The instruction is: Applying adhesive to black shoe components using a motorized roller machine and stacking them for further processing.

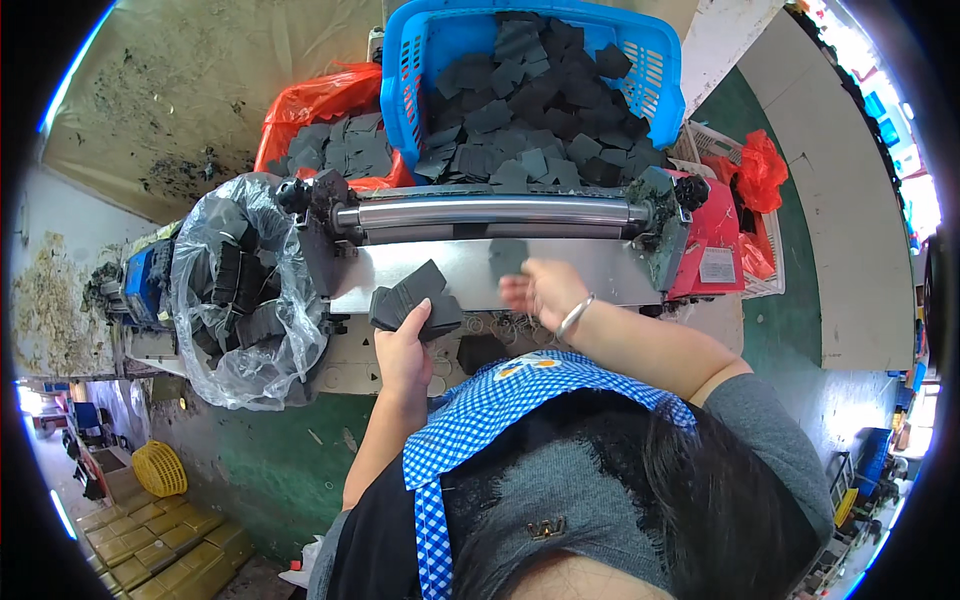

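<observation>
My left hand (pixel 405 350) is closed round a stack of dark grey, roughly square sheet pieces (pixel 412 303), fanned unevenly, with the thumb pressed on top. My right hand (pixel 550 293), with a bracelet (pixel 574 314) on its wrist, hovers over the metal feed plate (pixel 590 270). Its fingers are bent and smeared by motion, so their grip is unclear. Just beyond those fingertips a single dark square piece (pixel 508 256) lies on the plate, near the steel roller (pixel 490 213) of the machine.
Behind the roller, a blue basket (pixel 403 100) holds many dark pieces; a red bag (pixel 310 100) with more sits beside it. A clear plastic bag (pixel 205 370) of dark pieces stands left. The machine's red end housing (pixel 712 235) is at right. One dark piece (pixel 481 352) lies before me.
</observation>
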Action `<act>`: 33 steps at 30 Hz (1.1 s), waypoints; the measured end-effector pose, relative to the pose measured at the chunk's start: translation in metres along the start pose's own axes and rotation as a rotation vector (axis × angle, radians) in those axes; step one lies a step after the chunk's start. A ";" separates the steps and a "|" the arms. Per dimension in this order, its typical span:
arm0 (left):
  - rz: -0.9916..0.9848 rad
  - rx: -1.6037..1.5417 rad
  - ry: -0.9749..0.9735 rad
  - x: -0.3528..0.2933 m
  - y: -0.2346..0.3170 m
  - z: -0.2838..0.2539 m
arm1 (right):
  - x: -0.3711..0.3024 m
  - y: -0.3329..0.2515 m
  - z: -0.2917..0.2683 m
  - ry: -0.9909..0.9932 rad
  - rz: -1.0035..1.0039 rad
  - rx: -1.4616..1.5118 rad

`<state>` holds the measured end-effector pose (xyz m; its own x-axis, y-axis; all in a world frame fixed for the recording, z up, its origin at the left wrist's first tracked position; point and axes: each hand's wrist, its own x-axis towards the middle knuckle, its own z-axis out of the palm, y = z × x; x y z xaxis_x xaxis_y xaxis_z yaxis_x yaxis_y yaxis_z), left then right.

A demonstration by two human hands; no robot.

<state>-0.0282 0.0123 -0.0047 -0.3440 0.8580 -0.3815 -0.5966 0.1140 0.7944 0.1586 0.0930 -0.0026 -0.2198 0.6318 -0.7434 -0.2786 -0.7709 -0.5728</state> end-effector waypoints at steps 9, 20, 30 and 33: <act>0.021 0.089 0.000 0.001 -0.011 0.009 | -0.006 0.003 0.014 -0.107 -0.286 -0.296; -0.162 -0.052 -0.170 -0.015 0.006 0.020 | -0.028 0.017 0.021 -0.147 -0.849 -0.909; -0.046 0.058 -0.154 -0.012 0.006 0.016 | -0.022 0.022 0.019 -0.299 -0.572 -0.646; -0.049 0.029 -0.129 -0.011 0.009 0.016 | -0.013 0.016 0.013 -0.346 -0.224 -0.292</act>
<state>-0.0187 0.0121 0.0142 -0.2181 0.9080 -0.3577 -0.5884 0.1700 0.7905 0.1448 0.0732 0.0026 -0.4952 0.7361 -0.4614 -0.0917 -0.5724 -0.8148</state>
